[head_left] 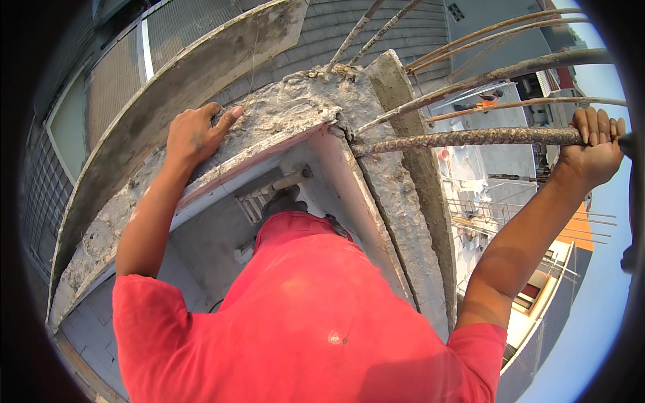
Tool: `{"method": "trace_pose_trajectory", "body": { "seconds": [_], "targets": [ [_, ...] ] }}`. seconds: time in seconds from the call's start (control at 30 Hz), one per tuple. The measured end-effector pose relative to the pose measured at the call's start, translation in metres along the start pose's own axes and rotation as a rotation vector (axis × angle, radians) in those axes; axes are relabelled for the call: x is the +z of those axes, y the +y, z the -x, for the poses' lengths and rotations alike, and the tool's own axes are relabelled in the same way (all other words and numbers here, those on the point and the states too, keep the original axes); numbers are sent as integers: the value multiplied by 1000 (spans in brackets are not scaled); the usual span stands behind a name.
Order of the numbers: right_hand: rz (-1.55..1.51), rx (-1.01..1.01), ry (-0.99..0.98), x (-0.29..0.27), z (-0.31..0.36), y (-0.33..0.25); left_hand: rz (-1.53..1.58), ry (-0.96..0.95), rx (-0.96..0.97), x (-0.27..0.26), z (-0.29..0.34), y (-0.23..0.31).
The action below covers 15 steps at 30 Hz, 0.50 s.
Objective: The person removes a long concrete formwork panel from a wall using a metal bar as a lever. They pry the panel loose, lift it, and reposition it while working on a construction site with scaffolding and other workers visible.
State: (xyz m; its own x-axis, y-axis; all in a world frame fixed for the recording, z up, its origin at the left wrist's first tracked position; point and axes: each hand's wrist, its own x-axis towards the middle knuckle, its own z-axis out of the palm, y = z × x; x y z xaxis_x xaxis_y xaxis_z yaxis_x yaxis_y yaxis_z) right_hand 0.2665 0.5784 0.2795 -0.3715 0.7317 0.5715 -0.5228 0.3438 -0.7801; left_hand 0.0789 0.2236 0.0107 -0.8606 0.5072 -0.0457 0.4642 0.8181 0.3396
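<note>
My right hand (596,138), raised at the far right, is closed around a thick ribbed steel rebar (470,138) that sticks out of the concrete corner. On the left, my left hand (196,134) rests on the rough top of a concrete wall (289,104), its thumb apart from its bent fingers and nothing in it. Below me, inside the wall's corner, a ladder (254,205) shows in part beside my legs. My red shirt hides much of what lies beneath.
More rusty rebars (524,67) jut out from the corner. A formwork board (269,30) curves along the wall's outer side, and another board (396,87) stands by the corner. Roofs (181,33) lie below. A person in orange (488,101) is far off at the right.
</note>
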Motion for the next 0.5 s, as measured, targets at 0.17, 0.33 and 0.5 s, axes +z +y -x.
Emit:
{"method": "trace_pose_trajectory", "body": {
  "seconds": [0.17, 0.33, 0.5],
  "targets": [
    [-480, -34, -766, -39, 52, -57, 28, -19, -44, 1, 3, -3],
    [-67, -61, -266, -26, 13, -15, 1, -32, -33, 0, 0, 0],
    [-138, -118, -152, -18, 10, -15, -10, -1, 1, 1, -1, 3]
  ]
}}
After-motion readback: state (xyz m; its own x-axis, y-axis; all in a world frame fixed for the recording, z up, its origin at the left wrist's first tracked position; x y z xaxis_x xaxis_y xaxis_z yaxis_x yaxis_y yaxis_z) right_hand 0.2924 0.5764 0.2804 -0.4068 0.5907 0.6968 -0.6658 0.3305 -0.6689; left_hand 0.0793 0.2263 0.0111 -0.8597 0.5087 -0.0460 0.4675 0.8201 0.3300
